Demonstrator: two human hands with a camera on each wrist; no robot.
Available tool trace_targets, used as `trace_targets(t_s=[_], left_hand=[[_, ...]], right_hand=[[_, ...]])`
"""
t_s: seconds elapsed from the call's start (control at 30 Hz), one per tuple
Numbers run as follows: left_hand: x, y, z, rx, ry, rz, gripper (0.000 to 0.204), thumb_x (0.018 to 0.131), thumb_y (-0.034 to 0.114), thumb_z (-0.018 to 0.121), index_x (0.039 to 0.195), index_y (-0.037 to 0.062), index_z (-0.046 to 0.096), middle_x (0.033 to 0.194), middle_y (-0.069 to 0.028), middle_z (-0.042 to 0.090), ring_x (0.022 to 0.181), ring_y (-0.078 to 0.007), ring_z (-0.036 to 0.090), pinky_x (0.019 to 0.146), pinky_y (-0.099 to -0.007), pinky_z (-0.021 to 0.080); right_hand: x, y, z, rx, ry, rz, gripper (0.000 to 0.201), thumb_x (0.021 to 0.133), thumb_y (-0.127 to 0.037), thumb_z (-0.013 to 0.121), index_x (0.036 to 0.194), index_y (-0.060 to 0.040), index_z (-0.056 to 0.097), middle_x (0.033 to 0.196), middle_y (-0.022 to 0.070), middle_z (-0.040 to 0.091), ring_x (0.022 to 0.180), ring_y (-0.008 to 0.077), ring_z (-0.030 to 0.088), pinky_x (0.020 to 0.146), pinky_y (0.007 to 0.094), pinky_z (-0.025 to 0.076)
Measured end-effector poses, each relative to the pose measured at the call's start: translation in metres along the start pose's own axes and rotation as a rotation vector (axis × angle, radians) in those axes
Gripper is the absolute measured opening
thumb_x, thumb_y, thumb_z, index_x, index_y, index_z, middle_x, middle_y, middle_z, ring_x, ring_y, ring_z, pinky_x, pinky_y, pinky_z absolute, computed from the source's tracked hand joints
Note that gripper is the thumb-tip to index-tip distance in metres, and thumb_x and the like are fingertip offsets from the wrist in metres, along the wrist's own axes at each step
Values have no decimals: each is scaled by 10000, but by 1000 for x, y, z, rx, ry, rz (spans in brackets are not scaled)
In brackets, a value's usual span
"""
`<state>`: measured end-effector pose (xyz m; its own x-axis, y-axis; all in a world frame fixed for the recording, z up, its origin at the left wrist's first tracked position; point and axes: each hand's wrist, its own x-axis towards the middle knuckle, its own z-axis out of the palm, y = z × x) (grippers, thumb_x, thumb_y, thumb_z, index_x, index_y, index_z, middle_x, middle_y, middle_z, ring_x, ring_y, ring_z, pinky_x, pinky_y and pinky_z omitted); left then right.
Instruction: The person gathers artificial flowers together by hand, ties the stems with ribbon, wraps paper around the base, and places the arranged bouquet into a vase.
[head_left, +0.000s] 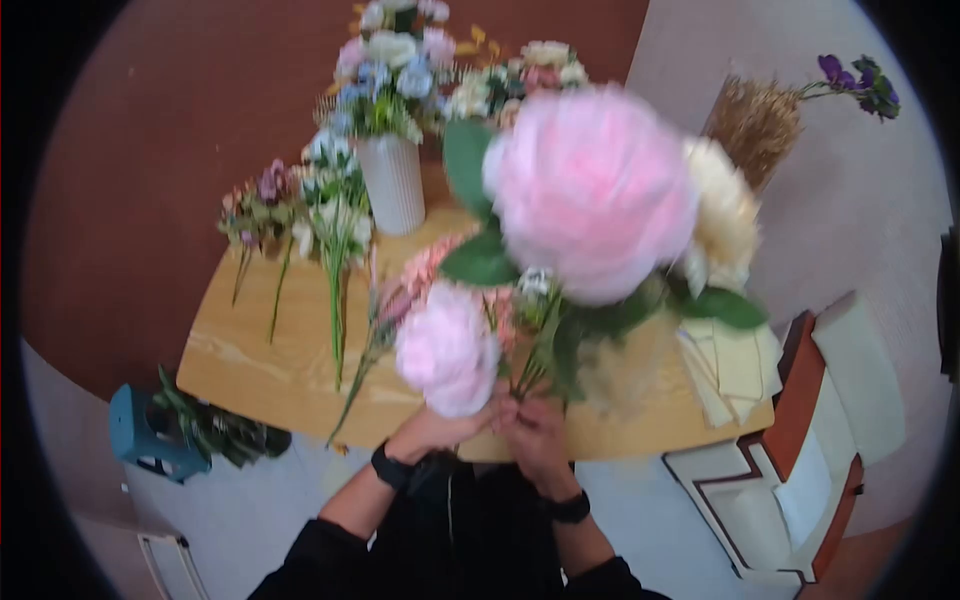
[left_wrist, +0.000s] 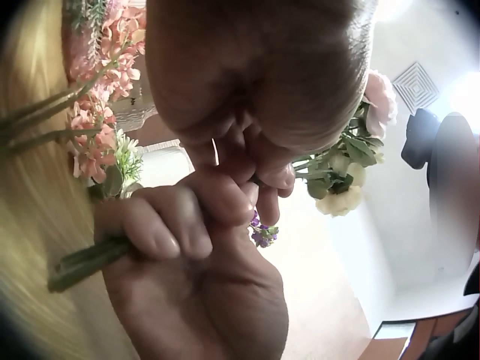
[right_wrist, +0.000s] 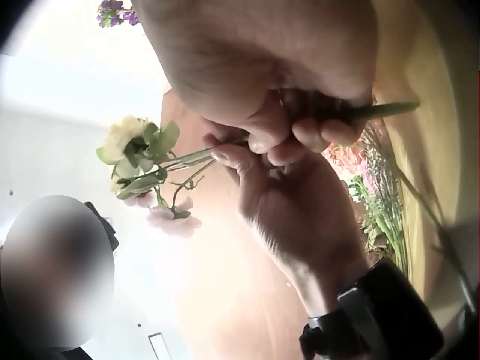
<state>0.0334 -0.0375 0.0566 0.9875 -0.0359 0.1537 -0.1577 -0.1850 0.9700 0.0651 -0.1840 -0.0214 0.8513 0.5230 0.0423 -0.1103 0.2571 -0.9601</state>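
Both hands meet over the front of the table on a small bunch of artificial flowers. My right hand [head_left: 538, 435] curls its fingers round the green stems [left_wrist: 90, 262], whose cut ends stick out below the fist. Just above it, my left hand [head_left: 440, 425] pinches the same stems between thumb and fingers. The bunch has a large pink bloom [head_left: 590, 190] near the head camera, a cream bloom [head_left: 725, 215] behind it and a smaller pink bloom [head_left: 447, 350] over the left hand. In the right wrist view the cream flower [right_wrist: 131, 139] spreads above the fingers.
A white ribbed vase [head_left: 392, 185] with mixed flowers stands at the back of the table [head_left: 230, 345]. Loose stems [head_left: 337, 300] lie on the left, coral flowers [head_left: 430, 265] in the middle, cream papers [head_left: 725, 365] on the right. A blue stool [head_left: 150, 435] stands at left, a chair [head_left: 790, 480] at right.
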Motion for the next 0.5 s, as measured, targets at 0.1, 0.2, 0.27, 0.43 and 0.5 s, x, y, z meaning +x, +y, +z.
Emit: trace_targets(t_s=[0.1,0.2,0.27,0.43,0.5], left_hand=[[2,-19,3,-267,35,0,129,812,103,627,809,-24,651,633,-78,630,544,-148,608,509,-260,473],[5,-7,-5,-268,-43,29,125,815,87,625,863,-23,660,643,-79,634,550,-134,609,500,-236,463],[6,-4,-8,-143,-51,13,126,812,61,626,894,-28,658,651,-76,634,574,-108,613,500,-224,461],[8,-21,6,-347,135,-8,141,805,46,628,923,-25,660,726,-63,655,637,-55,574,548,-210,454],[7,-23,7,-250,138,113,181,814,61,627,974,-20,654,809,-58,676,693,-65,568,617,-221,462]], right_hand=[[1,-5,7,320,3,-22,125,855,-68,602,925,35,613,904,43,581,753,104,540,670,225,444],[-2,-9,7,229,-56,-115,187,867,-54,582,1019,51,609,926,33,571,728,82,514,642,204,425],[-1,-12,10,133,16,-103,231,871,-49,574,1083,43,590,947,39,576,733,78,509,637,197,419],[5,-1,23,-115,238,-117,133,896,-55,538,908,60,602,702,12,514,608,67,442,546,204,351],[3,6,25,-247,311,-276,148,902,-61,528,887,69,598,649,5,505,585,64,432,540,206,351]])
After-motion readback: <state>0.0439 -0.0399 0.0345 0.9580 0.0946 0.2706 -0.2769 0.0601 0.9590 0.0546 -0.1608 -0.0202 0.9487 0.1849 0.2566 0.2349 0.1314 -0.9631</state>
